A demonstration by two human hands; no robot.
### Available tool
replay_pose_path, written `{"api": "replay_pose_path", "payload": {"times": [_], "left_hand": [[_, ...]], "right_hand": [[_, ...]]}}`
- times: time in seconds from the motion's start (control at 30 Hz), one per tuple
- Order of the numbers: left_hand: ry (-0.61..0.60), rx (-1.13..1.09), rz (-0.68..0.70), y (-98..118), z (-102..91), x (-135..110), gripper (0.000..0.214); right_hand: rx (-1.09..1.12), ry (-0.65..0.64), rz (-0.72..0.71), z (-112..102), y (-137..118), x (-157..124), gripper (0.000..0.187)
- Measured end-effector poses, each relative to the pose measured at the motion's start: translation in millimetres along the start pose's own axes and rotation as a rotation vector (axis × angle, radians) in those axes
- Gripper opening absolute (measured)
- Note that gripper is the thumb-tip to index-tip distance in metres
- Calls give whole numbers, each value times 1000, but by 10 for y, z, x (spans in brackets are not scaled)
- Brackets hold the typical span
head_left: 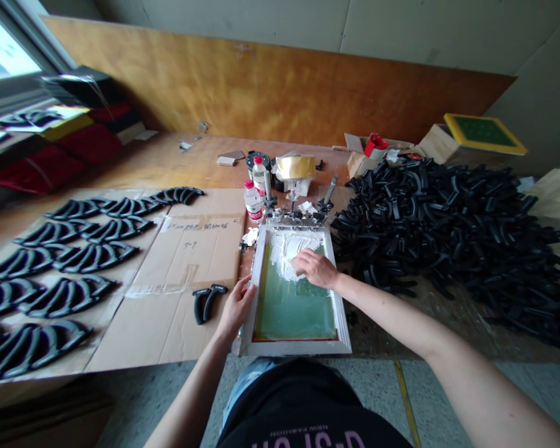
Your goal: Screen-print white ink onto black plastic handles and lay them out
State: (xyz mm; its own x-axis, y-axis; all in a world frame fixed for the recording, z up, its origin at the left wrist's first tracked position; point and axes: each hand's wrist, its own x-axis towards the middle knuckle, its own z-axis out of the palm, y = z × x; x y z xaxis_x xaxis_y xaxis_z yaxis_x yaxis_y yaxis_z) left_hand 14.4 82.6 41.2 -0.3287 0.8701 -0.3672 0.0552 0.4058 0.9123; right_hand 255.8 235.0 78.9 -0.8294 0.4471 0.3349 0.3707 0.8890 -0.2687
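A white-framed printing screen (261, 274) with green mesh lies flat on the table in front of me, with white ink smeared over its far half. My left hand (237, 306) grips the frame's left edge. My right hand (315, 269) is closed on a squeegee that is mostly hidden under my fingers, and presses it on the mesh near the white ink. Two black curved plastic parts (206, 301) lie on the flattened cardboard (177, 292) just left of the screen.
A big heap of black curved parts (452, 224) fills the table's right side. Rows of the same parts (70, 261) lie spread on cardboard at left. Two bottles (254, 198), a tape roll (295, 167) and clamps stand behind the screen. Another framed screen (484, 132) rests far right.
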Motion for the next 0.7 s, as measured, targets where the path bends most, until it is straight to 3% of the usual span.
{"api": "replay_pose_path", "payload": {"times": [0.07,0.13,0.2,0.3,0.37,0.47,0.57,0.63,0.7], "left_hand": [[6,-5,-13,60,5,-30,74],[12,-5,-22,132,-3,-64,73],[7,-10,-28,233,-36,-112,74],[-39,-48,-22,474,-133,-204,74],[-54,-70,7,693,-195,-249,66],[-11,-143,115,1063,-216,-215,60],[34,-309,308,1412,-145,-56,60],[37,-374,362,1572,-76,64,59],[84,-400,349,1604,10,135,58]], "right_hand": [[45,-20,-54,19,-29,-65,18],[89,-27,-13,-27,-7,-13,13],[100,4,115,-114,89,180,21],[31,70,356,-308,364,525,54],[-24,114,481,-469,600,604,60],[-25,256,690,-653,907,376,46],[45,298,849,-580,971,-49,30],[110,214,808,-370,842,-265,24],[156,100,655,-109,622,-362,28]]}}
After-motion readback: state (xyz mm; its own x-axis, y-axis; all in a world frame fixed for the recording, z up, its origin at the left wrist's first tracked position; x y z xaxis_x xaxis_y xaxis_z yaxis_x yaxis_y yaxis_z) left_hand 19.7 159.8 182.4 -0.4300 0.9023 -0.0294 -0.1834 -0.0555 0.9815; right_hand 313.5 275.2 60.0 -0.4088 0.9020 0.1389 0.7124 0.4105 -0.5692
